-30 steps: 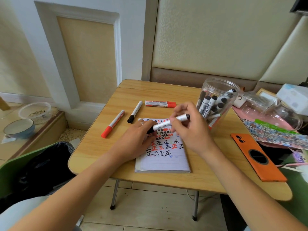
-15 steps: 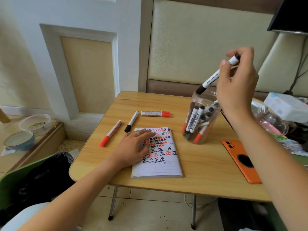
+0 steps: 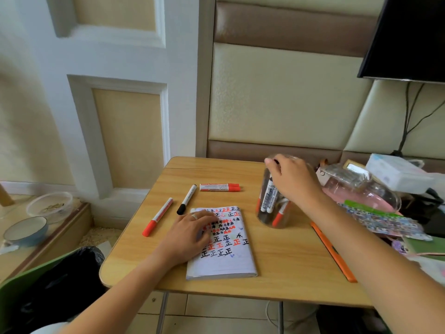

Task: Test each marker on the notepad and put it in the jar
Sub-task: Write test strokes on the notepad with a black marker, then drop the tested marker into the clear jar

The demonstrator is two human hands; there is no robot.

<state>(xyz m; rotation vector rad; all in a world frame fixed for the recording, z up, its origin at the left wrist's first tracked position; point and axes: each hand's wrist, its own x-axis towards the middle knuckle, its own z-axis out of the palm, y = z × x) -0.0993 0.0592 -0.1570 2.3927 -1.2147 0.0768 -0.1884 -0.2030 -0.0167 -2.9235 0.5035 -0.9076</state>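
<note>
A clear plastic jar (image 3: 266,219) stands on the small wooden table (image 3: 289,261) and holds several markers, black-capped and red-capped. My right hand (image 3: 293,182) sits over the jar's mouth, fingertips pinched on the black end of a marker (image 3: 276,162) that reaches down into the jar. My left hand (image 3: 190,235) lies flat on the notepad (image 3: 226,261), whose page is covered with black and red test marks. Left of the pad lie a thin red marker (image 3: 157,216) and a thin black marker (image 3: 187,199). Behind it lies a thick red marker (image 3: 219,187).
An orange phone (image 3: 334,254) lies on the table's right side, under my forearm. Bags, boxes and papers (image 3: 375,213) crowd the right edge. A black bin bag (image 3: 60,285) sits low left, with a blue bowl (image 3: 25,230) and a clear tub (image 3: 49,206) on a ledge.
My right hand carried the black marker from the notepad up over the jar, then lowered it into the jar's mouth. My left hand let go of the marker and stayed on the pad.
</note>
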